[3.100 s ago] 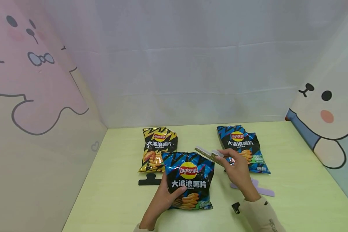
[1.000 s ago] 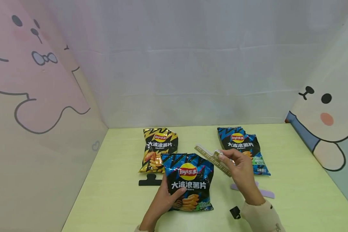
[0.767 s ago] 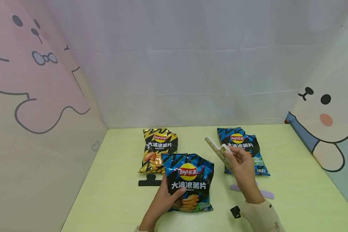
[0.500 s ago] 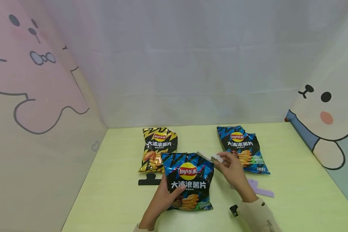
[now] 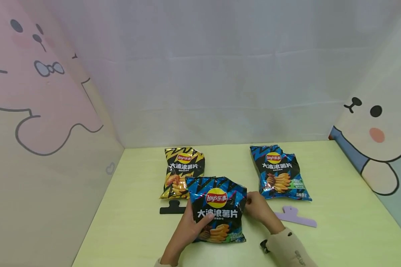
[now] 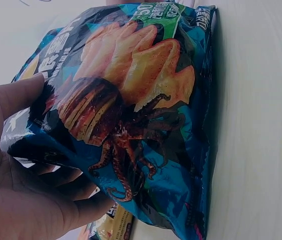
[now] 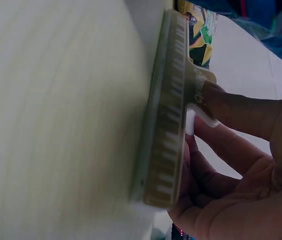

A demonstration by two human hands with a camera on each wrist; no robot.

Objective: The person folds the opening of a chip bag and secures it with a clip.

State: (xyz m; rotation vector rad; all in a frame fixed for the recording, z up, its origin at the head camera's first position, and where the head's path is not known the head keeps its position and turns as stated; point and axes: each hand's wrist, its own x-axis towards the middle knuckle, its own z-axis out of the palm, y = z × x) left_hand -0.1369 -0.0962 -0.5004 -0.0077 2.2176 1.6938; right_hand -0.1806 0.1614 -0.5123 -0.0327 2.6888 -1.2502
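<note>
Left hand (image 5: pixel 188 227): grasping the near blue chip bag (image 5: pixel 222 207) by its left side, thumb across the printed front, other fingers curled behind. Whether the bag's bottom bears on the table (image 5: pixel 120 230), I cannot tell.

Right hand (image 5: pixel 258 207): just beside the bag's right edge, thumb and finger pinching the raised tab of a tan clip (image 7: pixel 168 125) with piano-key markings. The bag hides this clip from the head view; at the wrist its long bar lies low, near the table, contact unclear.

Handling, by judgement: bag light, soft, glossy and likely slippery, contents apt to crush. Best held low on the sides, broad and gentle. Clip looks light and stiff; the tab is the place to pinch.

Further out: black clip (image 5: pixel 172 209) just left of the left fingers; purple clip (image 5: pixel 295 218) to the right of the right wrist. Beyond the left hand, a yellow chip bag (image 5: pixel 183 168), partly covered by the held one; beyond the right, a second blue chip bag (image 5: pixel 280 174), lying flat.
</note>
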